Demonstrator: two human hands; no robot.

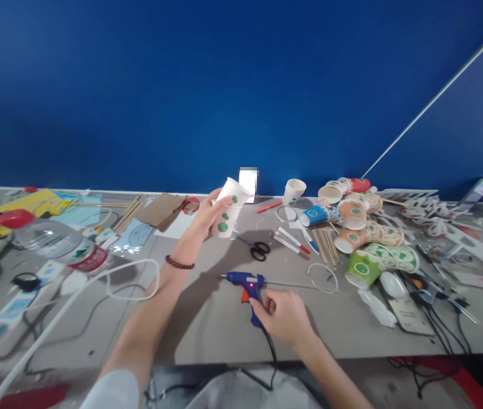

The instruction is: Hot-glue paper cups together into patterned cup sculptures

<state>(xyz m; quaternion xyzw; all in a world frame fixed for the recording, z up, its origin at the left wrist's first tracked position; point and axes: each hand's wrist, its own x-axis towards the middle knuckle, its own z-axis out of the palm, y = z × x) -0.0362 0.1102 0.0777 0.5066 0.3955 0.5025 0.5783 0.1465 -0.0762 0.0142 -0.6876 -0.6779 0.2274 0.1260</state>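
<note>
At the middle of the worktop [207, 346], the left hand [211, 212] is raised, its fingers wrapped around white paper cups [225, 222] with green marks. They look like two set in line, tilted, with the open rim of one uppermost; the fingers cover part of them, so how they meet is hard to tell. A dark red beaded bracelet [180, 262] circles the left wrist.

Lower and to the right, the right hand [284, 313] is at the handle of a blue glue gun [241, 278] — thumb against the grip, fingers curled — though whether it grasps firmly or only touches cannot be told. A small red light glows on the gun's body, the orange trigger shows below, and a pale glue stick [286, 283] juts from the rear.

Beyond the gun lie black-handled scissors [259, 250], with capped markers [289, 243] and wooden sticks [324, 246] to their right. Farther back, a lone white cup [294, 192] stands upright near a lit screen [248, 184]. At the right, patterned cups [377, 258] lie in rows on their sides; at the left, a clear bottle [66, 244] with a red cap lies tilted — near brown cardboard [164, 208].
</note>
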